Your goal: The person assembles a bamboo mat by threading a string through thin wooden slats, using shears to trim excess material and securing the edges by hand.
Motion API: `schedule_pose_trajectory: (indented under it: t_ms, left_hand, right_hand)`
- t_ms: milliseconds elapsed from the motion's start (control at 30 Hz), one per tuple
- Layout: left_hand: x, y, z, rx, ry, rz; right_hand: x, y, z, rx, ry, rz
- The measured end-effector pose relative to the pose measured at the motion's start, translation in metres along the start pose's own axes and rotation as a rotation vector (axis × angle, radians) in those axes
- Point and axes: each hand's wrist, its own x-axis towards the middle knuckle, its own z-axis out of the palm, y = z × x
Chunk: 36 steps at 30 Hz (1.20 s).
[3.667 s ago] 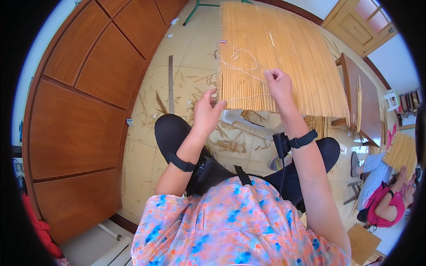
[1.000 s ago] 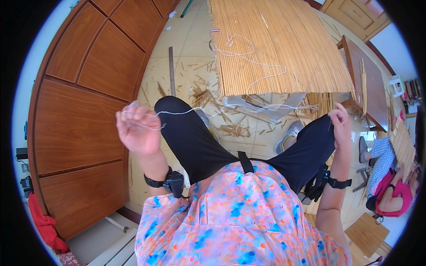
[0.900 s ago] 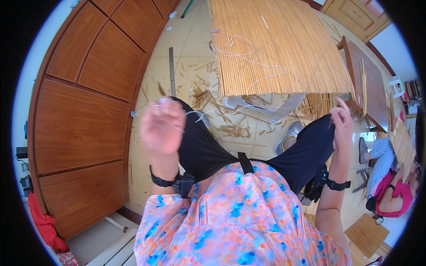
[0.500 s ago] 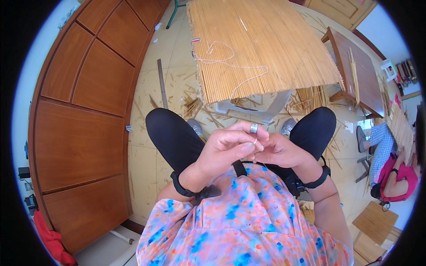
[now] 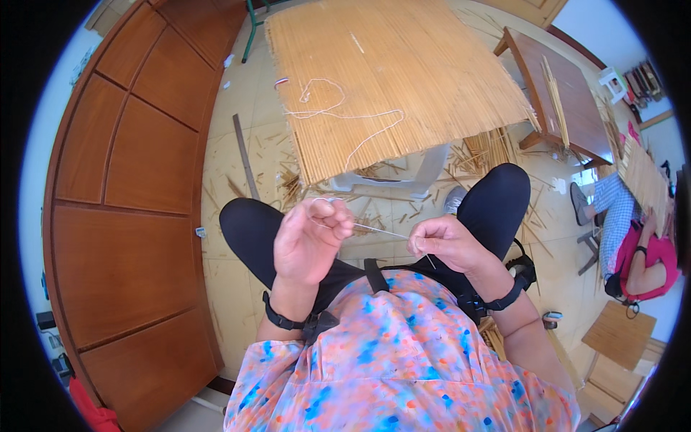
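A thin white thread is drawn out straight between my two hands, above my lap. My left hand is raised with its fingers curled in on the thread, and a loop of it shows over the fingertips. On the other side, my right hand pinches the thread between thumb and fingers. A short thin end sticks out below that pinch; whether it is thread or a needle I cannot tell. In front of me lies a mat of thin straw-coloured sticks, with loose white string winding over its left part and hanging toward its near edge.
Stick scraps litter the tiled floor under and around the mat. Brown wooden cabinets line the left. At right stand a low wooden table with sticks on it, a co-worker in pink and a wooden stool.
My hands, close together before, have moved apart, the left one leftward and the right one slightly right. The thread between them is now stretched out. The view has shifted a little.
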Motion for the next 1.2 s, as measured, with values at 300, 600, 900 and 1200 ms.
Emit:
schedule_pose_trajectory:
  t_ms: [300, 600, 900, 1200]
  left_hand:
    - [0.006, 0.014, 0.001, 0.130, -0.035, 0.127]
    - [0.007, 0.022, -0.002, 0.264, 0.044, 0.215]
    - [0.012, 0.017, 0.022, 0.243, 0.129, 0.160]
    - [0.007, 0.009, 0.013, 0.297, 0.094, 0.080]
  right_hand:
    - [-0.007, -0.002, -0.011, 0.057, 0.045, -0.044]
    - [-0.015, -0.007, -0.019, 0.074, 0.101, -0.059]
    - [-0.021, -0.007, -0.031, 0.095, 0.231, -0.101]
    - [-0.021, -0.009, -0.038, 0.014, 0.326, -0.081]
